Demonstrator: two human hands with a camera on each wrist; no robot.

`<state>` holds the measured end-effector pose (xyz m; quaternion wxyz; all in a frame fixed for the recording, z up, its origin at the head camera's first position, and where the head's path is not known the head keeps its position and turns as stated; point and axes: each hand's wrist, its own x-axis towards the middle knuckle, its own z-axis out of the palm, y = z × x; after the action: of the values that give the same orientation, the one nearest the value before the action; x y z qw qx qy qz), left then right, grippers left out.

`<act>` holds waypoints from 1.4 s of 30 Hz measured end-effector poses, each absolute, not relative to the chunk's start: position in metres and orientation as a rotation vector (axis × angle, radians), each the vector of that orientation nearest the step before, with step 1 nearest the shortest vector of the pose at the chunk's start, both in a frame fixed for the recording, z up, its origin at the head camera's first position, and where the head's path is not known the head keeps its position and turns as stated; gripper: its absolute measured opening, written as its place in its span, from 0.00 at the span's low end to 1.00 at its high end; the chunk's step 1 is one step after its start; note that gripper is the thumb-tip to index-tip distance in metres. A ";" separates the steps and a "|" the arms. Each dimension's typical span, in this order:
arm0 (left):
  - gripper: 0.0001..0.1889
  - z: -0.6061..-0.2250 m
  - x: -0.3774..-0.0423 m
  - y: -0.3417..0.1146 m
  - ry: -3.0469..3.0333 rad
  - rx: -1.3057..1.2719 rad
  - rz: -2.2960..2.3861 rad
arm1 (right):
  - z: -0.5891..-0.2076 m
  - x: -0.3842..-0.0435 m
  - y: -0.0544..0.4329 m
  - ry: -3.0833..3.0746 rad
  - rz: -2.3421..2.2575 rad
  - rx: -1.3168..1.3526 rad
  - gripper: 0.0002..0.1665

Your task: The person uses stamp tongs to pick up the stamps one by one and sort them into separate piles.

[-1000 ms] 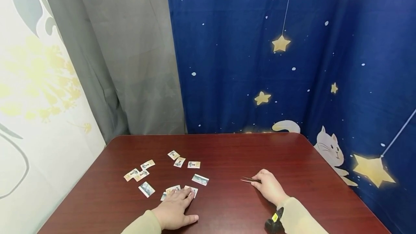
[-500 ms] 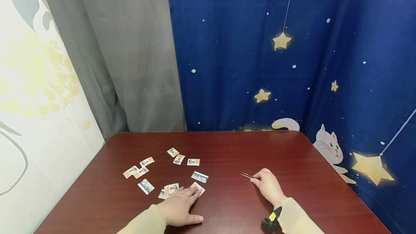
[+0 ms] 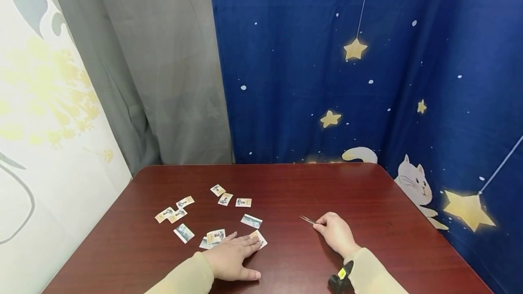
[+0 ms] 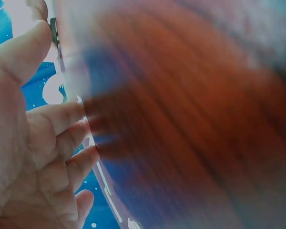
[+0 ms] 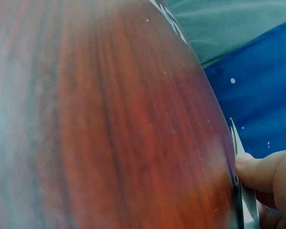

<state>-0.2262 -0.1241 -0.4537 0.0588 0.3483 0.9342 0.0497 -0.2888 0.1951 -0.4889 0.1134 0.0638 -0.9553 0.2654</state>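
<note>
My left hand (image 3: pixel 234 257) lies palm down with its fingers spread, and its fingertips rest on a small printed card (image 3: pixel 261 242). Part of that card is hidden by the fingers. Just beyond the hand, a yellowish card (image 3: pixel 215 236) overlaps a blue-grey card (image 3: pixel 203 243). My right hand (image 3: pixel 337 235) rests low over the table and pinches slim metal tweezers (image 3: pixel 308 219) between thumb and fingers. The tips of the tweezers point left and stand slightly apart, with nothing between them. In the right wrist view, the thumb presses against the tweezers (image 5: pixel 249 205).
Several cards lie on the left half of the dark red table (image 3: pixel 310 185). One blue-grey card (image 3: pixel 251 221) is just past the left fingertips, and another (image 3: pixel 184 233) lies farther left. Curtains (image 3: pixel 302 71) hang behind the table.
My left hand has slid right across the table, and the card under its fingertips has moved right with it. My right hand stays nearly in place with the tweezers.
</note>
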 end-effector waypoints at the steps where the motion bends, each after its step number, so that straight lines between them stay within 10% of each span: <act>1: 0.39 -0.453 -0.227 -0.124 2.826 1.055 0.151 | -0.488 -0.288 0.195 -2.808 0.781 0.184 0.05; 42: 0.38 -0.453 -0.236 -0.107 2.727 1.072 0.112 | -0.477 -0.268 0.160 -2.907 1.600 0.342 0.07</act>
<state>-0.2362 -0.1071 -0.4525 0.1044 0.3636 0.9249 0.0380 -0.2685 0.1597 -0.4767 -0.0972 0.1021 -0.8674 0.4773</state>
